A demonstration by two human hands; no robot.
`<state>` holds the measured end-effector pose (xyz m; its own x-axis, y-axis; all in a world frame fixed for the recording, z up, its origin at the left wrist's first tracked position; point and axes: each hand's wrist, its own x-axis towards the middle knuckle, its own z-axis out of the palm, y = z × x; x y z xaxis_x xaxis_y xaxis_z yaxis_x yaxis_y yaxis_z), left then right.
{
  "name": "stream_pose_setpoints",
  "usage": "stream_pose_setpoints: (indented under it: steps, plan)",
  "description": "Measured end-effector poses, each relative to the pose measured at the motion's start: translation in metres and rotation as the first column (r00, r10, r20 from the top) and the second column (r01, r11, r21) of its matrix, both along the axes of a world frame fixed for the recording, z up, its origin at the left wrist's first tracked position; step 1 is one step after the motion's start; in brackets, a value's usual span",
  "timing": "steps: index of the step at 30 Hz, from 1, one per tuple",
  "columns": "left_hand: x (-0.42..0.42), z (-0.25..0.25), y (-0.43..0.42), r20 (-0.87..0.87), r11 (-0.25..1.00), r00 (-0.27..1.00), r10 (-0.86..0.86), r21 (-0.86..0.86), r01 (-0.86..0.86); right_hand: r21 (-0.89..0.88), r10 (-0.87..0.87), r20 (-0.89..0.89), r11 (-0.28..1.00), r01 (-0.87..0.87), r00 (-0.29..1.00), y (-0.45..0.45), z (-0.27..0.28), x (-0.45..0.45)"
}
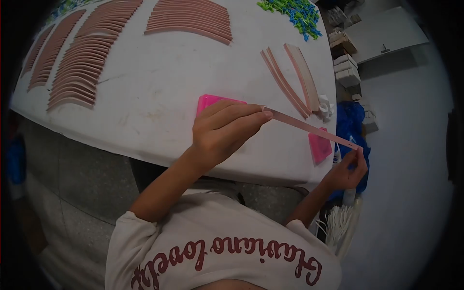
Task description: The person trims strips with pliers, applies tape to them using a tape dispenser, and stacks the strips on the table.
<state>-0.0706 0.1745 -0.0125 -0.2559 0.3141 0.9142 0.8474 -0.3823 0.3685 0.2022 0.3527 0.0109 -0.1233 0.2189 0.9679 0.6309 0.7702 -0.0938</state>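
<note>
A thin pink strip is stretched out straight between my two hands, above the table's front right part. My left hand pinches its left end between thumb and fingers. At the other end, near a small dark mark, my right hand grips it with thumb and fingertips, just past the table edge. Behind my left hand lies a bright pink box-like object, partly hidden by the fingers. A second pink object sits at the table's edge beneath the strip.
Several rows of similar pink strips lie on the white table, with another row at the back. Loose strips and crumpled white paper lie to the right. Green and blue pieces are piled behind. A blue bag stands beside the table.
</note>
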Motion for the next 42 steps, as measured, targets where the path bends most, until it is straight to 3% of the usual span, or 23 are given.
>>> stream_pose_setpoints:
  steps: [1, 2, 3, 4, 6, 10, 12, 15, 17, 18, 20, 24, 25, 27, 30, 31, 33, 34, 35, 36, 37, 39, 42]
  plan:
    - [-0.005, 0.001, -0.005, 0.084, 0.999, 0.996, -0.039, 0.039, 0.036, 0.000, 0.005, -0.025, 1.000, -0.005, 1.000, 0.000, -0.004, -0.015]
    - [-0.010, 0.003, -0.010, 0.165, 0.994, 0.983, -0.081, 0.079, 0.069, -0.126, 0.076, -0.200, 0.987, -0.103, 0.977, 0.000, -0.008, -0.031]
    - [-0.013, 0.005, -0.016, 0.139, 0.995, 0.987, -0.075, 0.076, 0.065, -0.230, 0.123, -0.374, 0.948, -0.221, 0.919, 0.000, -0.011, -0.046]
    - [-0.016, 0.007, -0.022, 0.143, 0.994, 0.987, -0.067, 0.100, 0.053, -0.226, 0.128, -0.397, 0.946, -0.232, 0.909, -0.003, -0.011, -0.061]
    - [-0.021, 0.011, -0.032, 0.128, 0.992, 0.990, -0.051, 0.125, 0.035, -0.335, 0.182, -0.725, 0.749, -0.571, 0.664, -0.007, -0.006, -0.087]
    - [-0.024, 0.018, -0.049, 0.152, 0.970, 0.984, -0.092, 0.235, 0.055, -0.239, 0.318, -0.797, 0.616, -0.751, 0.514, -0.010, -0.002, -0.129]
    - [-0.025, 0.019, -0.057, 0.164, 0.963, 0.980, -0.117, 0.258, 0.072, -0.160, 0.141, -0.960, 0.430, -0.889, 0.241, -0.016, 0.007, -0.147]
    - [-0.026, 0.017, -0.065, 0.320, 0.953, 0.927, -0.194, 0.286, 0.100, -0.131, 0.168, -0.966, 0.331, -0.935, 0.195, -0.020, 0.005, -0.158]
    - [-0.026, 0.015, -0.067, 0.619, 0.914, 0.714, -0.328, 0.400, 0.072, -0.110, 0.147, -0.977, 0.267, -0.957, 0.153, -0.025, 0.005, -0.165]
    - [-0.032, 0.015, -0.068, 0.610, 0.913, 0.722, -0.328, 0.400, 0.077, -0.104, 0.121, -0.984, 0.208, -0.973, 0.131, -0.026, 0.005, -0.168]
    - [-0.044, 0.013, -0.072, 0.766, 0.933, 0.581, -0.276, 0.359, -0.031, -0.105, 0.117, -0.986, 0.141, -0.984, 0.122, -0.031, 0.008, -0.175]
    - [-0.072, 0.007, -0.080, 0.811, 0.913, 0.463, -0.357, 0.407, -0.008, -0.143, 0.104, -0.986, -0.106, -0.984, 0.132, -0.024, -0.001, -0.185]
    - [-0.079, 0.004, -0.082, 0.830, 0.904, 0.411, -0.377, 0.426, -0.032, -0.140, 0.103, -0.986, -0.104, -0.985, 0.130, -0.021, -0.003, -0.187]
    - [-0.101, -0.004, -0.088, 0.845, 0.895, 0.360, -0.395, 0.442, -0.056, -0.246, 0.116, -0.968, -0.292, -0.924, 0.221, -0.016, -0.005, -0.193]
    - [-0.151, -0.014, -0.096, 0.842, 0.933, 0.402, -0.359, 0.309, 0.187, -0.330, 0.220, -0.941, -0.432, -0.839, 0.257, -0.003, -0.004, -0.209]
    - [-0.171, -0.017, -0.097, 0.841, 0.932, 0.403, -0.360, 0.308, 0.188, -0.329, 0.219, -0.941, -0.431, -0.840, 0.256, 0.006, -0.007, -0.215]
    - [-0.209, -0.024, -0.098, 0.793, 0.952, 0.586, -0.166, -0.025, 0.304, -0.656, 0.621, -0.711, -0.417, -0.629, 0.330, 0.030, -0.020, -0.229]
    - [-0.219, -0.022, -0.095, 0.750, 0.943, 0.660, -0.047, -0.184, 0.276, -0.652, 0.622, -0.712, -0.416, -0.634, 0.325, 0.039, -0.024, -0.237]
    - [-0.232, -0.023, -0.092, 0.744, 0.943, 0.667, -0.047, -0.187, 0.274, -0.796, 0.765, -0.535, -0.315, -0.517, 0.358, 0.047, -0.027, -0.245]
    - [-0.246, -0.028, -0.090, 0.649, 0.891, 0.758, 0.062, -0.378, 0.250, -0.901, 0.872, -0.332, -0.182, -0.393, 0.359, 0.052, -0.032, -0.253]
    - [-0.256, -0.031, -0.086, 0.527, 0.809, 0.835, 0.155, -0.553, 0.200, -0.898, 0.873, -0.337, -0.185, -0.400, 0.353, 0.055, -0.038, -0.261]
    - [-0.271, -0.039, -0.076, 0.397, 0.785, 0.898, 0.190, -0.611, 0.104, -0.911, 0.907, -0.017, 0.160, -0.380, 0.421, 0.056, -0.053, -0.279]
    - [-0.283, -0.051, -0.062, 0.305, 0.704, 0.872, 0.382, -0.708, -0.061, -0.859, 0.861, 0.012, 0.270, -0.435, 0.509, 0.051, -0.071, -0.302]
